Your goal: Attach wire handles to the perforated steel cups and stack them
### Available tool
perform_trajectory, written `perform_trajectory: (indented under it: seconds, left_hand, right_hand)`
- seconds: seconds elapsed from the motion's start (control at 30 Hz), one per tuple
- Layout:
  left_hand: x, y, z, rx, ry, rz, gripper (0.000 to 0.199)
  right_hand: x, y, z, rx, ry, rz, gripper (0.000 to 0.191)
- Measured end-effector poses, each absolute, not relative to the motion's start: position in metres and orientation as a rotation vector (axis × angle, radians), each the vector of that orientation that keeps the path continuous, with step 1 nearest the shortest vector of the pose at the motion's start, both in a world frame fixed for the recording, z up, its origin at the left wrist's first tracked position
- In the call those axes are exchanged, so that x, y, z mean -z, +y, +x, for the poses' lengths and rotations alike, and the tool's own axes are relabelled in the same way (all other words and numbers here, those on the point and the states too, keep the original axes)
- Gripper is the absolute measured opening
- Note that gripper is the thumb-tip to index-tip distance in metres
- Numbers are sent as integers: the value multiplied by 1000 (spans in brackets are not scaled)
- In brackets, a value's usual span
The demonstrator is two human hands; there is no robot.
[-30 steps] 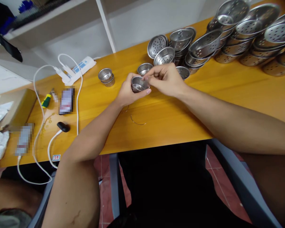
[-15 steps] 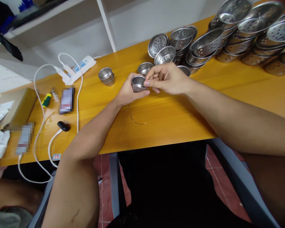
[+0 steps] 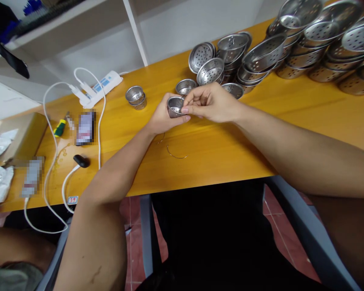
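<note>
My left hand [image 3: 162, 117] is wrapped round a small perforated metal strainer cup [image 3: 175, 106], its mouth tilted up toward me. At the cup's right rim, the thumb and forefinger of my right hand [image 3: 208, 104] are pinched together; whatever is between them is too small or hidden to make out. Below the hands a thin curved wire [image 3: 176, 156] lies on the table, and a second bit of wire [image 3: 161, 139] shows beside my left wrist. Just behind the held cup stands another small strainer cup [image 3: 185, 85].
Stacks of perforated metal cups [image 3: 261, 56] fill the back right of the yellow table [image 3: 218, 157]. Two nested cups [image 3: 136, 97] stand left of my hands. Further left are a power strip [image 3: 101, 89], a phone [image 3: 85, 127], a green-yellow screwdriver [image 3: 60, 127], white cables and a cardboard box [image 3: 27, 137].
My right hand has shifted slightly left and down, its fingertips a little further over the cup's opening. The left hand and cup stay nearly still.
</note>
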State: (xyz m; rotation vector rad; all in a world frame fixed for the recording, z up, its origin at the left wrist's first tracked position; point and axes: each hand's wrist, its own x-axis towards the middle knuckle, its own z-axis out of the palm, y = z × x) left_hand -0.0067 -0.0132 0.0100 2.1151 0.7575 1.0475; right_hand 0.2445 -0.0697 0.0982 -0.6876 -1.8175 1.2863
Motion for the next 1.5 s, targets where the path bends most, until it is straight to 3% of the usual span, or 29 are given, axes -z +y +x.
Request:
perform_trajectory:
  seconds: [0.27,0.4,0.57,0.87,1.1,1.27,1.5]
  left_hand:
    - [-3,-6,-11,-1126,834,2117,97]
    - [-2,-2,-15,-1161,935,2082,97]
    - [0,2,-17,-1131,944,2120,97]
    - [-4,-2,-18,-1173,902,2229,93]
    - [-4,-4,-17,-1126,778,2295,98]
    - [1,2,-20,-1156,836,2332,98]
    - [10,27,-33,-1362,1159,2167,92]
  right_hand:
    - [-81,-61,250,-936,-1830,-832,65]
    - [-75,-58,255,-721,-1940,-913,54]
    - [-71,-62,256,-615,-2054,-905,55]
    - [-52,-54,253,-569,-2137,-797,36]
    - [-44,-53,251,-647,-2221,-729,50]
    - [-49,-55,250,-621,-2177,-797,44]
    - [-52,-58,254,-603,-2156,-942,70]
